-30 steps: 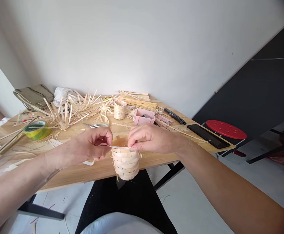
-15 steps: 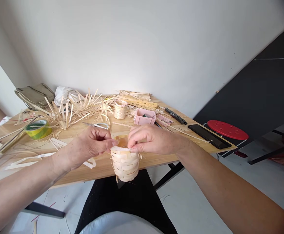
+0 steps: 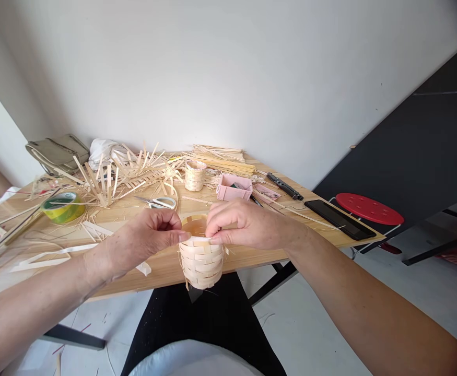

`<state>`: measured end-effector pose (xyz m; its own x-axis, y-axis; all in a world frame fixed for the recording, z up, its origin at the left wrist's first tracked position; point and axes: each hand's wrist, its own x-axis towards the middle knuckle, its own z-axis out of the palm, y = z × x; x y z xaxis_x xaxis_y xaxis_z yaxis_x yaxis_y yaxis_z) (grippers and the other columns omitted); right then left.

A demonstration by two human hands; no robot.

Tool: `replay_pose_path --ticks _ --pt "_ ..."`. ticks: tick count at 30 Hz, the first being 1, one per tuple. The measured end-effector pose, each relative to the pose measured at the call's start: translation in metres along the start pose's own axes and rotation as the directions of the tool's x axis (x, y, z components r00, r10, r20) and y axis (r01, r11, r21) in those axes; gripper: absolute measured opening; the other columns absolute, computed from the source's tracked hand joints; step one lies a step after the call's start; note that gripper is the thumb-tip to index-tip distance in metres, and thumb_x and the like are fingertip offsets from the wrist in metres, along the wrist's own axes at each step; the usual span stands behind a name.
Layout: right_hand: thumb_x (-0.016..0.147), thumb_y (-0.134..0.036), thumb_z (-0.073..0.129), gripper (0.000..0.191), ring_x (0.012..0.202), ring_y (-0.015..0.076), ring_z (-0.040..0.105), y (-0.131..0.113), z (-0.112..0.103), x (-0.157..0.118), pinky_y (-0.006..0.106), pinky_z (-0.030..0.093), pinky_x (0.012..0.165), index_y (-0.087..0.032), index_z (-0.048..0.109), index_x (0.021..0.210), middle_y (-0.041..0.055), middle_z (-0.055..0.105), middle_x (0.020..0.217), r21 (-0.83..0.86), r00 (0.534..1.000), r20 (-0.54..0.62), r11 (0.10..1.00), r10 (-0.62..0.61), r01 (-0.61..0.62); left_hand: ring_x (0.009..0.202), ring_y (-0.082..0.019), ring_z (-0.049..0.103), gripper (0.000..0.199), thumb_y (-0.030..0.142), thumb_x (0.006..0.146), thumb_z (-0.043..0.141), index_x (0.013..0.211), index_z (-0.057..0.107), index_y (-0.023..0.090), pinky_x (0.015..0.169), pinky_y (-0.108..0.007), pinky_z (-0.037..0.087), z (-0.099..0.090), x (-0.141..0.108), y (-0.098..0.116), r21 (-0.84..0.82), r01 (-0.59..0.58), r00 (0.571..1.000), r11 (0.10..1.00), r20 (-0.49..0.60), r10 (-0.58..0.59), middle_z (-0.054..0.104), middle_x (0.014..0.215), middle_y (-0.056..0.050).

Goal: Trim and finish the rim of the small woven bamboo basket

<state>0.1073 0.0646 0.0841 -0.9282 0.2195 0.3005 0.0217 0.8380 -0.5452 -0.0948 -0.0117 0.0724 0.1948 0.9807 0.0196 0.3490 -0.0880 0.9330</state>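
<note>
A small woven basket (image 3: 201, 263) of pale flat strips hangs at the table's front edge, its opening tilted toward me. My left hand (image 3: 153, 230) pinches its rim on the left side, thumb on the outside. My right hand (image 3: 239, 222) grips the same rim a little to the right, thumb and fingertips pressed together over the edge. A narrow white strip lies along the rim between the two thumbs. Below my left wrist a loose white strip end (image 3: 144, 269) sticks out. The right fingers hide part of the basket's opening.
Behind the hands lie scissors (image 3: 161, 202), a second woven basket (image 3: 195, 176) and a pink crate (image 3: 234, 188). Splayed wood strips (image 3: 106, 180) and a yellow-green tape roll (image 3: 62, 207) are at left. A black phone-like slab (image 3: 340, 219) lies right, near a red stool (image 3: 369, 208).
My left thumb has shifted slightly along the rim and its fingers have curled back a little. The right hand keeps its grip. The view has moved slightly.
</note>
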Motion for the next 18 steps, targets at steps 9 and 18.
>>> replay_pose_path --ticks 9,18 --pt "0.081 -0.007 0.057 0.014 0.067 0.0091 0.052 0.0002 0.0040 -0.0010 0.021 0.040 0.063 -0.013 0.065 0.071 0.0003 0.061 0.069 -0.033 1.000 -0.014 0.999 -0.024 0.023 0.043 -0.005 0.021 0.025 0.036 0.068 0.066 0.061 0.052 0.016 0.038 -0.017 0.014 -0.0019 -0.0029 0.0008 -0.030 0.049 0.998 0.998 0.038 -0.048 0.033 0.049 0.007" --pt "0.081 -0.006 0.056 0.014 0.066 0.0092 0.052 0.0012 0.0045 -0.0003 0.021 0.040 0.063 -0.011 0.065 0.072 0.0013 0.061 0.068 -0.034 0.999 -0.032 0.999 -0.034 0.033 0.045 -0.005 0.025 0.024 0.034 0.066 0.064 0.059 0.052 0.015 0.039 -0.017 0.017 -0.0042 -0.0016 0.0021 0.027 0.033 0.999 0.999 0.033 -0.034 0.036 0.050 0.006"
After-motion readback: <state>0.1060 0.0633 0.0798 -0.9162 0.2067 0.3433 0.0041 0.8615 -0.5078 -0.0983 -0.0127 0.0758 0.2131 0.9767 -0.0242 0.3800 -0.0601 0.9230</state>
